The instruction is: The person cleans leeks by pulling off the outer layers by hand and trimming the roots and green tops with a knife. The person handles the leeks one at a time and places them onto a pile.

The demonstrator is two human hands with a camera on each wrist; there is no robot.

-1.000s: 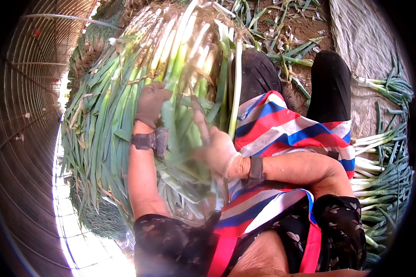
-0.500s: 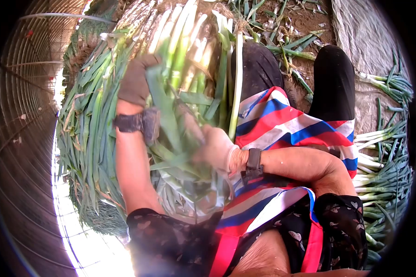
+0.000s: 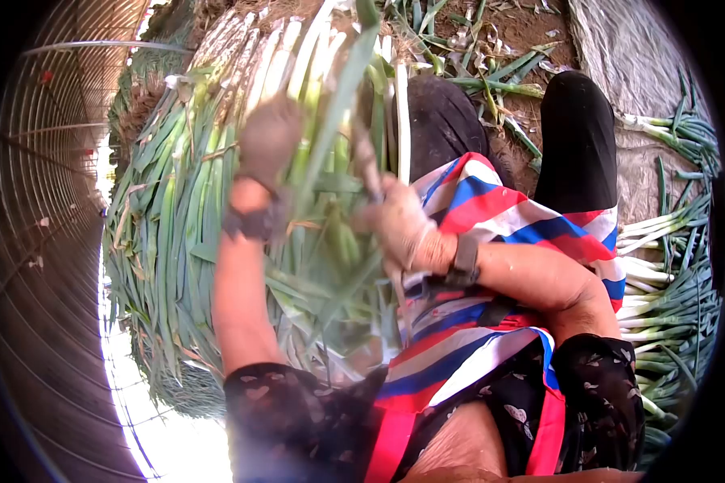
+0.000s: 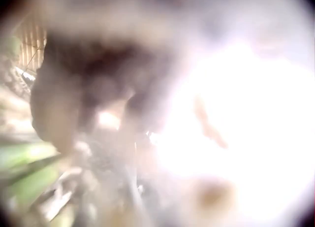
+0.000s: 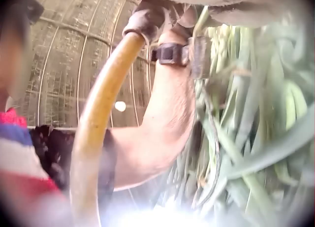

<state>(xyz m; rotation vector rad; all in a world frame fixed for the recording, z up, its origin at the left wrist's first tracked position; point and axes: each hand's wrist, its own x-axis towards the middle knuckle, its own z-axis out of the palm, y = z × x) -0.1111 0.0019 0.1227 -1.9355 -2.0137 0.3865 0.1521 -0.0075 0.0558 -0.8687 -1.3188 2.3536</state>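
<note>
My left hand [image 3: 270, 141], in a brown glove and blurred, is curled over the pile of long green onions [image 3: 177, 169]. It grips a green onion whose long leaf [image 3: 342, 105] sweeps up beside it; where the fingers meet it is smeared by motion. To its right, my right hand [image 3: 403, 225], in a pale glove, holds a thin rod-like nozzle [image 3: 366, 157] pointing at the onions. A yellow hose [image 5: 98, 113] runs up to the right hand in the right wrist view. The left wrist view is mostly blur and glare, with gloved fingers [image 4: 54, 108] at left.
Trimmed green onions [image 3: 660, 298] lie in a row at the right on a grey sheet [image 3: 628, 80]. Loose leaves [image 3: 507, 80] litter the soil ahead of my knees. A striped apron [image 3: 507, 217] covers my lap. A ribbed tunnel wall [image 3: 40, 241] rises at the left.
My left hand swung left, then came back right, still raised over the pile. The long leaf beside it now flies upward. The right hand shifted slightly right and up, keeping the nozzle.
</note>
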